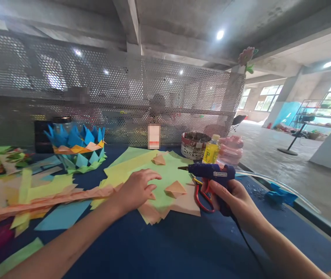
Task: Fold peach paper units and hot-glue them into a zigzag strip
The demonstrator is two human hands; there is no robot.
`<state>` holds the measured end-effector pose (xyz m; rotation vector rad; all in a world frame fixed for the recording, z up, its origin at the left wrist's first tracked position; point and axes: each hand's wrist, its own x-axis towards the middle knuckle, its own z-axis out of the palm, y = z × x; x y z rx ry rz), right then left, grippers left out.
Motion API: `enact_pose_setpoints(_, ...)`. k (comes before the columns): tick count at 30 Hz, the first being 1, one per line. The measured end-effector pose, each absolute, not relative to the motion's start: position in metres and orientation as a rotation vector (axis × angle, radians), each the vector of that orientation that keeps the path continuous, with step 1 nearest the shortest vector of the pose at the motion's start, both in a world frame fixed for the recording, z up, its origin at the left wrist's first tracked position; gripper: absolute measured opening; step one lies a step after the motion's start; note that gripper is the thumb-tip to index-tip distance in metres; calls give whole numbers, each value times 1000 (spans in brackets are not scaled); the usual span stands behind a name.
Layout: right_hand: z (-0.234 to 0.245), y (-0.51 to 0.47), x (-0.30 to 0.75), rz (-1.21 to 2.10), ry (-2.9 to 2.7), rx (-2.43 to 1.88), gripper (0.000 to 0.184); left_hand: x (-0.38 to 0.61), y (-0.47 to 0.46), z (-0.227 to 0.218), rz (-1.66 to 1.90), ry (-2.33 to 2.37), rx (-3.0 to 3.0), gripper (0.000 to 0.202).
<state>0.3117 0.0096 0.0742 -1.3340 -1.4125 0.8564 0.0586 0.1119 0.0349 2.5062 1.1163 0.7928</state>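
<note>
My right hand grips a dark blue hot glue gun, its nozzle pointing left and a long clear glue stick trailing from its rear. Red-handled scissors lie just beside that hand, partly behind it. Over the paper sheets, my left hand has its fingers loosely bent, with thumb and forefinger apart. A long pleated peach paper strip runs from the left edge to behind my left wrist. Folded peach paper pieces rest on the pale green sheets nearby.
A blue, orange and green folded-paper basket stands at the back left. At the back right are a round woven container, a yellow-labelled bottle and a pink bundle. Blue crumpled paper lies near the table edge. Perforated metal screen behind.
</note>
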Motion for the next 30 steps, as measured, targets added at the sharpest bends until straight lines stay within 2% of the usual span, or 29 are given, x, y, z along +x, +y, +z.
enact_pose_setpoints(7,73,11,304,931,-1453,-1299,49,21,107,31,579,1192,2592,16)
enact_pose_setpoints(13,72,15,292,929,-1608,-1376,48,19,103,24,572,1161,2670,7)
enact_pose_setpoints(20,76,16,274,916,-1838,-1415,40,19,87,16,690,1124,2728,14)
enact_pose_setpoints(24,66,17,269,686,-1949,-1431,30,22,76,12,790,1065,2799,16)
enact_pose_setpoints(30,54,10,271,392,-2017,-1600,34,27,69,10,948,1026,2863,21)
